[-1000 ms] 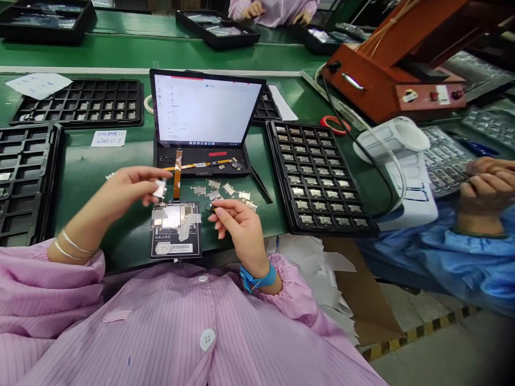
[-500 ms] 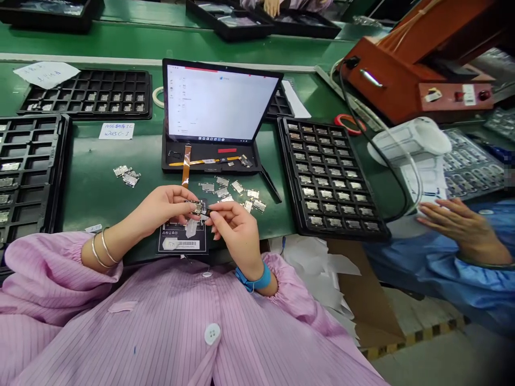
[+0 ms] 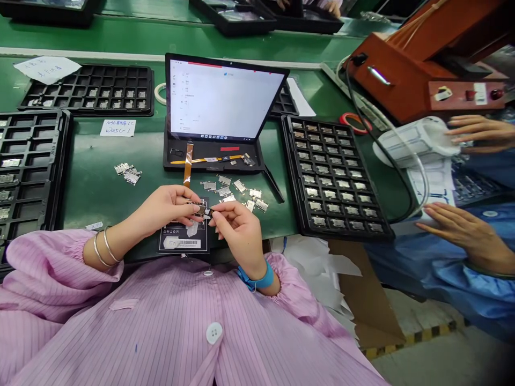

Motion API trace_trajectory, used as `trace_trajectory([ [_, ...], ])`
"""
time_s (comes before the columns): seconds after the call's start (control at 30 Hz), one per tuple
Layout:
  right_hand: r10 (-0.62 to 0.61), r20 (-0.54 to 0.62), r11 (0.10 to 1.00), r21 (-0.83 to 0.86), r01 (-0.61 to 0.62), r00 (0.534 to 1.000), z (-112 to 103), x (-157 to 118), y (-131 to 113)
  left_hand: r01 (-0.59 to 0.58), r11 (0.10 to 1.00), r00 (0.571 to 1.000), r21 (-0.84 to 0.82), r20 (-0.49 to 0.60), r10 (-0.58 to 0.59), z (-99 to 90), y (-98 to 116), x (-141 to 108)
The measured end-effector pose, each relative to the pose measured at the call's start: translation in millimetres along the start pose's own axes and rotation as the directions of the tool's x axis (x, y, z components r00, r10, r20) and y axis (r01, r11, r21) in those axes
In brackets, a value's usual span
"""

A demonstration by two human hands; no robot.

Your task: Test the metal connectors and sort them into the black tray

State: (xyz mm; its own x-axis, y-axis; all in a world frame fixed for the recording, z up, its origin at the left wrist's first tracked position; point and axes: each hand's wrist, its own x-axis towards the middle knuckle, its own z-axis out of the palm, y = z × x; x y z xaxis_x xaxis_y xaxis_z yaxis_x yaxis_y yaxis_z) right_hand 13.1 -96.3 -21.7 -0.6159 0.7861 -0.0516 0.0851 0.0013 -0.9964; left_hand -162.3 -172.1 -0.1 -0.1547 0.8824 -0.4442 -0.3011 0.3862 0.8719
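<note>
The left forearm [image 3: 132,231] is reaching in from 8 o'clock, and the left hand [image 3: 172,205] is pinching between thumb and fingers, tips pointing toward 3 o'clock. The right forearm [image 3: 257,268] is angling toward 11 o'clock; the right hand [image 3: 237,231] is pinching too, its other fingers curling, its fingertips hovering just beside the left ones.

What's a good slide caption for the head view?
Left hand and right hand hold small parts before a lit screen.
</note>
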Motion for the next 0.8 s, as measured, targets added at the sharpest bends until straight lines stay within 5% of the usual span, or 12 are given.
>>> trace_trajectory([
  [0.3, 0.0, 0.016, 0.999, -0.05, 0.001, 1.0, -4.8, -0.1, -1.8, -0.052, 0.996, 0.997, 0.077, 0.058, 0.047, 0.2, 2.1, -1.1],
  [0.5, -0.109, -0.095, 0.992, -0.077, 0.102, 0.99, -5.2, -3.2, 1.4, -0.014, 0.993, 1.0, -0.117, 0.016, 0.016, -2.6, -0.8, 0.5],
  [0.8, -0.011, -0.002, 0.999, -0.053, 0.011, 1.0, -4.5, -0.6, -0.4, 0.038, 0.994, 0.999, -0.099, 0.035, -0.035, -2.2, -2.8, 0.7],
])
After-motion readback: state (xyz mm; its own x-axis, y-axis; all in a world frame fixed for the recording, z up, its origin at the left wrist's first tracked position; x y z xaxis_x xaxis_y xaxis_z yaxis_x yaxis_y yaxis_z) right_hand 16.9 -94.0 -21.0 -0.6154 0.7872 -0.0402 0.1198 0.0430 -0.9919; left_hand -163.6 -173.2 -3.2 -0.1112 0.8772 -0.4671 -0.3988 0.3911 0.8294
